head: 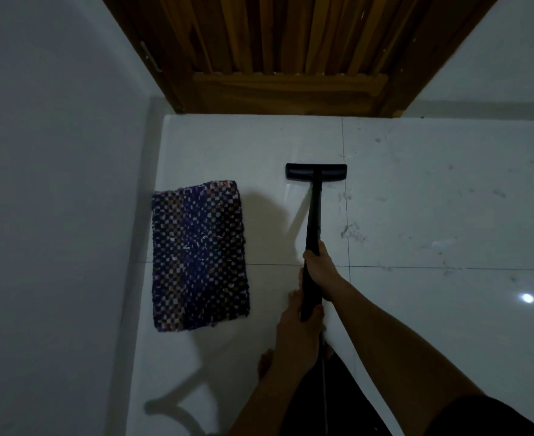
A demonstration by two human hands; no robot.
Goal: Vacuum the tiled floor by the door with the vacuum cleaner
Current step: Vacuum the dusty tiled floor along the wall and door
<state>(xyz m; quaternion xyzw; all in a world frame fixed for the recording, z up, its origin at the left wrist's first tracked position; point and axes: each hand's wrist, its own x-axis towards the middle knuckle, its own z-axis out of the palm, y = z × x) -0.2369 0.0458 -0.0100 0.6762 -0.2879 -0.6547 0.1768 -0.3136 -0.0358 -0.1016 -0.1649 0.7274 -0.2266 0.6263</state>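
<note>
One head-worn wide-angle view looks steeply down and forward from standing height, facing the brown wooden door (pixel 275 51); glossy white tiled floor (pixel 416 215) fills the frame beyond the fingers (pixel 311 254), walls bowing outward.

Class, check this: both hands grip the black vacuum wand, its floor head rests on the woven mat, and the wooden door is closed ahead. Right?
Not quite. In the head view the floor head rests on bare tile, to the right of the woven mat and apart from it. The rest stands.

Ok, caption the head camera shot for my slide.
Both hands, right hand ahead of left hand, grip the vacuum wand, floor nozzle near the wooden door.
</note>
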